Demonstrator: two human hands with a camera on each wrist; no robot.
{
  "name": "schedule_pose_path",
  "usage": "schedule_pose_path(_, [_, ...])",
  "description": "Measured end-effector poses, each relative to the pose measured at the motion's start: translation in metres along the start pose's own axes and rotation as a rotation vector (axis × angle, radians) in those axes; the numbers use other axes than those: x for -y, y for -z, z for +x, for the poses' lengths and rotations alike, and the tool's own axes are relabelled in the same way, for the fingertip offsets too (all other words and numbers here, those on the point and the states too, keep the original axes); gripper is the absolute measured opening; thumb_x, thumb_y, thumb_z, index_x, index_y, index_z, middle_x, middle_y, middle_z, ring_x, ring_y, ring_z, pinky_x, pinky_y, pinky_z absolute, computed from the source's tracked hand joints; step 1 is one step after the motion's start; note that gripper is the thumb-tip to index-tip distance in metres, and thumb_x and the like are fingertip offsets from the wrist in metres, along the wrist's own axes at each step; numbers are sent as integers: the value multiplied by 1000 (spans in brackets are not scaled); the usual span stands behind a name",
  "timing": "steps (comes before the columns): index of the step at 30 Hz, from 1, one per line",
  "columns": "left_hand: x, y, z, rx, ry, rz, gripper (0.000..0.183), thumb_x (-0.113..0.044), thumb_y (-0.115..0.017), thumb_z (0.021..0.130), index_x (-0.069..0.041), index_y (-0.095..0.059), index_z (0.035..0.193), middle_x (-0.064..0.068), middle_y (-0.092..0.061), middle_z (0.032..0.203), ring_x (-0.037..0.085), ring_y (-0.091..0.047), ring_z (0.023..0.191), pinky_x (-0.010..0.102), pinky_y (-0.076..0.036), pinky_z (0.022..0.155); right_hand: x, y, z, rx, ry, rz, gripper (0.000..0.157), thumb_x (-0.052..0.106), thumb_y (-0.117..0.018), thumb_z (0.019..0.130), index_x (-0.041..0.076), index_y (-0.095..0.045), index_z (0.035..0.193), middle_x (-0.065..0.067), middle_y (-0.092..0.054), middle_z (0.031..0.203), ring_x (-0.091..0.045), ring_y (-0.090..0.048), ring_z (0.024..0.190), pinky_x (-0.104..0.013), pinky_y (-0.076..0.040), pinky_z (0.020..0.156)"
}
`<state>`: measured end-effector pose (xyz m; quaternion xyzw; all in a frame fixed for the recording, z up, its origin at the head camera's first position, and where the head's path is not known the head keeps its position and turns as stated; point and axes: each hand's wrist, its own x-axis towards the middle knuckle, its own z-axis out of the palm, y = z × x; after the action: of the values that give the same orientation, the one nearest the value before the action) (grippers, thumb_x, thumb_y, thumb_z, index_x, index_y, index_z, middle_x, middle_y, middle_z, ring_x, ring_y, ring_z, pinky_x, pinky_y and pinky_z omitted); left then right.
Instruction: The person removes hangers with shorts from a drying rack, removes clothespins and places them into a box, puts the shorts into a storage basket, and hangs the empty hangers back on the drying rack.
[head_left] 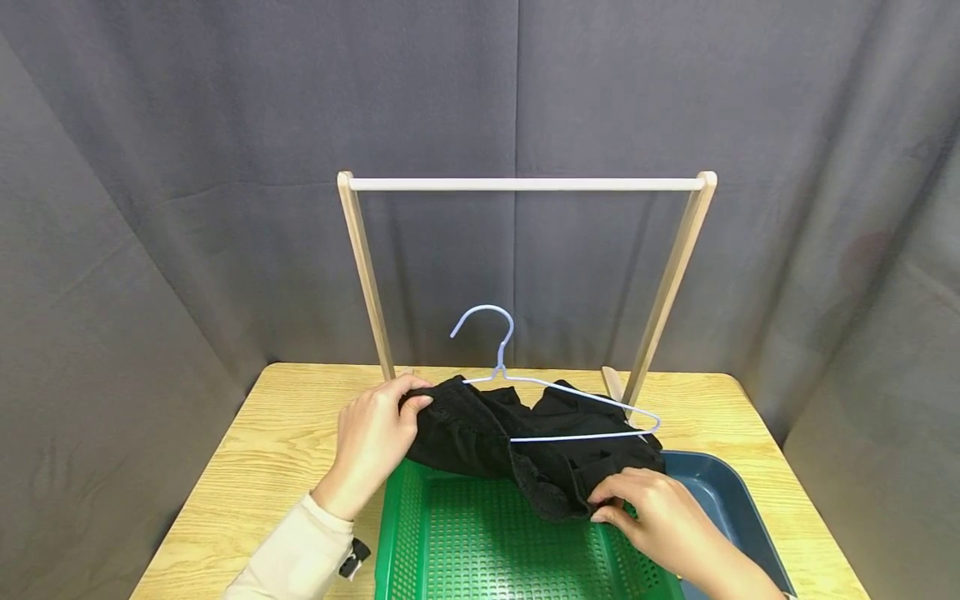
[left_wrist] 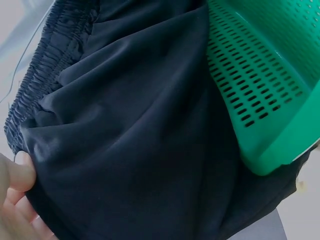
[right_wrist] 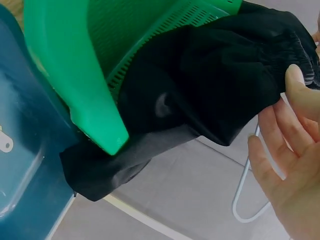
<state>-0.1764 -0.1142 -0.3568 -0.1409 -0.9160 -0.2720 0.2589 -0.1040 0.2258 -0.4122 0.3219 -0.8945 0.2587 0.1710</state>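
Fingers of my left hand (head_left: 372, 439) curl over the elastic waistband of the black shorts (head_left: 517, 454), pinching it at about 9 o'clock of the cloth. Right hand (head_left: 660, 517) pinches the lower edge of the same shorts at about 4 o'clock, thumb and fingertips clamped on fabric. Shorts are bunched over the far rim of the green perforated basket (head_left: 480, 550), partly hanging outside it. Pale blue wire hanger (head_left: 558, 400) is partly fed in: its right arm and bottom bar show bare on top of the cloth, its left shoulder goes under it, and the hook stands up at 12 o'clock. Judging from this, the shorts aren't seated on the hanger yet, and nothing hangs on the wooden rack (head_left: 525, 185) behind. Blue tray (head_left: 723, 500) sits under and right of the basket, on the wooden table (head_left: 255, 450).
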Motion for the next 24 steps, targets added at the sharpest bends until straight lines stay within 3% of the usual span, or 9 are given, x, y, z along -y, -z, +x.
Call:
schedule_pose_path(8, [-2, 2, 0, 19, 21, -10, 12, -16, -78, 85, -18, -76, 97, 3, -75, 101, 29, -70, 81, 44, -49, 58, 0, 5, 6, -1, 74, -8, 25, 16, -86, 72, 29, -70, 86, 22, -62, 82, 5, -56, 71, -15, -45, 61])
schedule_pose_path(16, [-4, 4, -2, 34, 37, -12, 11, -17, -77, 85, -18, -76, 96, 7, -72, 115, 32, -70, 89, 47, -49, 61, 5, 16, 25, -84, 132, -23, 28, 13, -87, 70, 28, -72, 87, 21, -64, 84, 5, -56, 72, -13, -43, 64])
schedule_pose_path(24, [-6, 4, -4, 43, 31, -11, 11, -17, -78, 85, -18, -76, 96, 8, -69, 121, 34, -70, 84, 44, -47, 56, 9, 28, 48, -184, 205, 35, 11, 22, -80, 83, 26, -73, 91, 17, -66, 84, 0, -58, 72, -15, -43, 64])
